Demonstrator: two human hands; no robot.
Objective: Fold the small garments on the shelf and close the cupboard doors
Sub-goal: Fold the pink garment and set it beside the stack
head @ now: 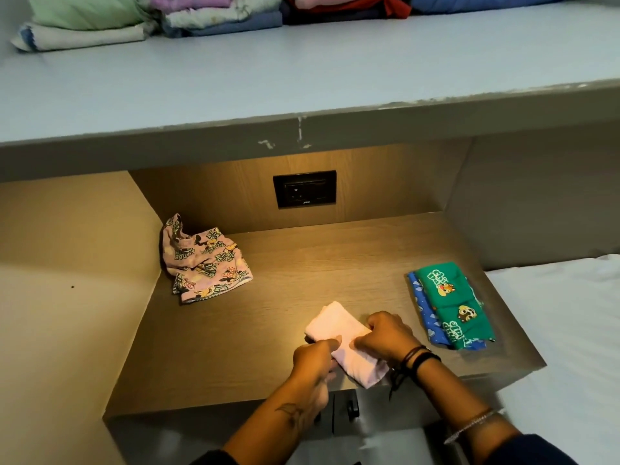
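Pink is in play: a small pale pink garment (335, 325) lies folded into a narrow strip at the front edge of the wooden shelf (302, 263), its near end poking just over the lip. The left hand (313, 359) grips the near-left side, fingers curled into the cloth, forefinger laid along the top. The right hand (382, 333) pinches the right edge, knuckles up, thumb on the fabric (dark bands round that wrist).

Near its right, a folded green garment (453, 307) with cartoon chipmunks sits on a folded blue garment (423, 313). In the back-left corner, a cartoon-print garment (204, 263) lies crumpled against the side wall. A black socket (304, 188) sits on the back panel. Above, the upper ledge (235, 78) carries folded piles (218, 15). A white bed (570, 330) lies far right. Under the lip, between the forearms, a dark knob (352, 407) shows.
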